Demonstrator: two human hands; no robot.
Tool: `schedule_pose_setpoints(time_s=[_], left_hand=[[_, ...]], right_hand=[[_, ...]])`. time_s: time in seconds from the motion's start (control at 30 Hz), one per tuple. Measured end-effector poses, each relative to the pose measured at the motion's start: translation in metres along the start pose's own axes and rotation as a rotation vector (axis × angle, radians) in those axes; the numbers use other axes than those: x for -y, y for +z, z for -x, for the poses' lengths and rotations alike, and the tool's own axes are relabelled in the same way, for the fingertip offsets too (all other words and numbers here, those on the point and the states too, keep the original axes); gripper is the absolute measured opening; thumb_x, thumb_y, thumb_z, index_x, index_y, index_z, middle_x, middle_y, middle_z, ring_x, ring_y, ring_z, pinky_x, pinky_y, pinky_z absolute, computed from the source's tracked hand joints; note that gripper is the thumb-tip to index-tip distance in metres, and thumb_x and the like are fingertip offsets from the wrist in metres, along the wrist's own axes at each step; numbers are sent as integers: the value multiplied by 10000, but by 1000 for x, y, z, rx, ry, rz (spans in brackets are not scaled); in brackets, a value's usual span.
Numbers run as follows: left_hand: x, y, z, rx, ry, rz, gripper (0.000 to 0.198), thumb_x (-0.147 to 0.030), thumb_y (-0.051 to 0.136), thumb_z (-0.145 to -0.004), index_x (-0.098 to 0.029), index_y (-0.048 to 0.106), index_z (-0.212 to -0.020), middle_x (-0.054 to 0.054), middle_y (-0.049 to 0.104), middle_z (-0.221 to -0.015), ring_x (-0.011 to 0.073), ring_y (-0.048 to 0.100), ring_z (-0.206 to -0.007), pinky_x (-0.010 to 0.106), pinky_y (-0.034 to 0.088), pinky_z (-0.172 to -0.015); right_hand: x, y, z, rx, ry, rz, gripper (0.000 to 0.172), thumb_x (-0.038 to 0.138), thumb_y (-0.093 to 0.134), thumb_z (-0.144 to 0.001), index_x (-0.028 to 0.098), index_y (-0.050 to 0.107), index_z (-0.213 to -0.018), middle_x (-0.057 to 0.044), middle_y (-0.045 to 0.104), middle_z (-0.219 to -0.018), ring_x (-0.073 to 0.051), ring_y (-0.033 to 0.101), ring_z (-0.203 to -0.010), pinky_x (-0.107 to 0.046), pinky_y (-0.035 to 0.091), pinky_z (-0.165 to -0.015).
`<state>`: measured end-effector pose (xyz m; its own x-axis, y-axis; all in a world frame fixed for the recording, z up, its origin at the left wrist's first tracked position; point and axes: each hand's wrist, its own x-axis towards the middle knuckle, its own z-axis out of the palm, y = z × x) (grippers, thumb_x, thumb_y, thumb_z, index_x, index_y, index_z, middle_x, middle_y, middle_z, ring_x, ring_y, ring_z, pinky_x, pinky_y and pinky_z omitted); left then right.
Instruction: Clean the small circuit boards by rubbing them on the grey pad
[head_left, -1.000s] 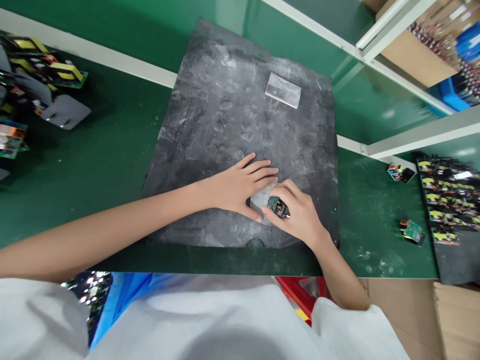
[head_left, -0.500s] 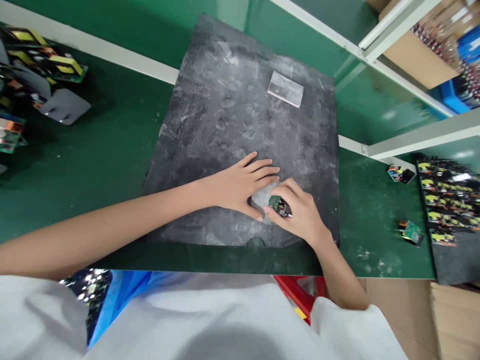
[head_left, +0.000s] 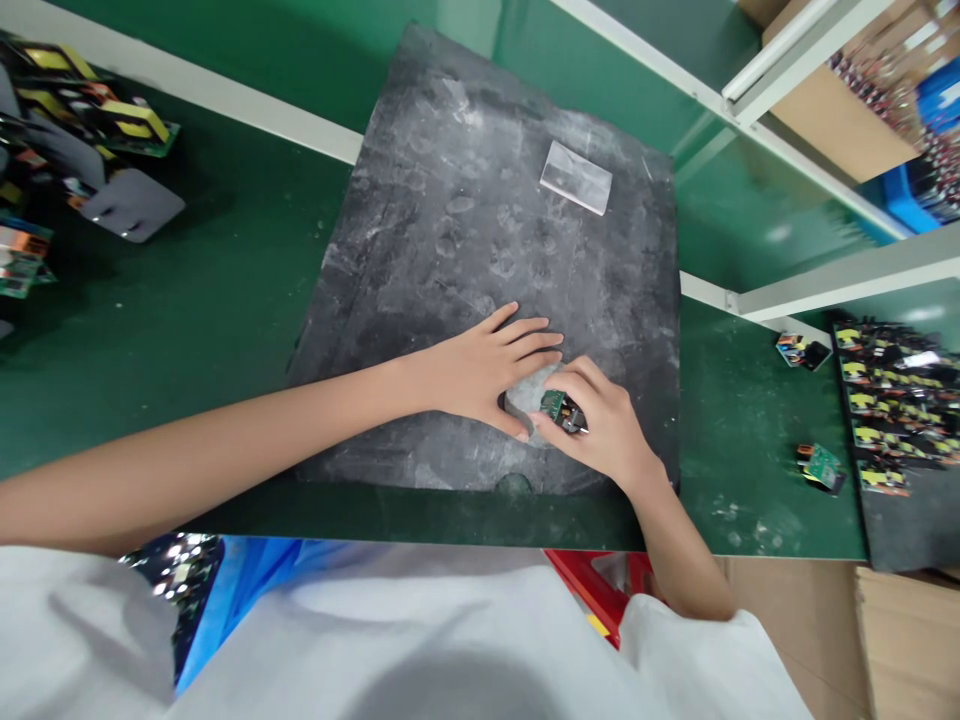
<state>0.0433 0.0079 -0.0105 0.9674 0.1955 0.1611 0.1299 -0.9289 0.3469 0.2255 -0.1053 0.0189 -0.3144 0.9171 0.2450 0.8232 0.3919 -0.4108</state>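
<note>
My left hand [head_left: 491, 368] lies with its fingers spread over the near part of a dark, scuffed mat [head_left: 420, 270]. Its thumb and fingertips rest about a flat grey piece [head_left: 526, 396], partly hidden by the hand, whose kind I cannot make out. Close to its right, my right hand [head_left: 600, 415] is closed around a small circuit board assembly [head_left: 556, 404] with a green board and dark parts. The fingers cover much of that assembly, and it sits right beside the grey piece; whether they touch I cannot tell.
A whitish flat rectangular block [head_left: 576, 178] lies on the mat's far right. Larger board assemblies [head_left: 135, 130] stand at the left. Two small board assemblies, one nearer [head_left: 823, 466], lie at the right beside a black tray [head_left: 911, 515] holding rows of them. Metal frame bars [head_left: 847, 275] cross the right.
The view has shifted very slightly. Both hands keep their places on the mat, and the circuit board assembly stays in my right hand.
</note>
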Motion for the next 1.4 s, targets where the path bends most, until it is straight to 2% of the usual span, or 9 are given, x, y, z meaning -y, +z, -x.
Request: schedule_pose_setpoints(time_s=[0.43,0.73,1.0,1.4], left_hand=[[0,1,0,4,5,6,921,-736,532,-794,-96,404,-1443,147,368,-1516,356,251,-1429,536,63,-1181],[1,2,0,-18,6,15,913,-731,547,-784,-105,418,-1435,154,384,-1506,360,264,-1425,527,64,-1182],[0,2,0,-47,11,34,909,-716,580,-771,-100,435,-1423,161,404,-1491,372,293,-1409,554,110,-1172],[0,1,0,-22,7,34,915,-719,579,-770,-101,426,-1428,161,385,-1504,364,269,-1421,549,90,-1176]], right_hand=[[0,-1,-1,1,-16,17,170,391,546,-895,226,527,-933,-27,549,-868,-146,597,-718,-255,482,-592],[0,0,0,1,0,4,175,397,555,-886,229,535,-930,-28,554,-874,-154,600,-738,-267,492,-621],[0,0,0,9,10,-6,176,399,556,-885,232,539,-938,-27,552,-876,-153,596,-731,-267,489,-624],[0,-1,0,5,-2,13,175,389,559,-887,223,535,-937,-31,554,-883,-153,603,-739,-265,488,-622]])
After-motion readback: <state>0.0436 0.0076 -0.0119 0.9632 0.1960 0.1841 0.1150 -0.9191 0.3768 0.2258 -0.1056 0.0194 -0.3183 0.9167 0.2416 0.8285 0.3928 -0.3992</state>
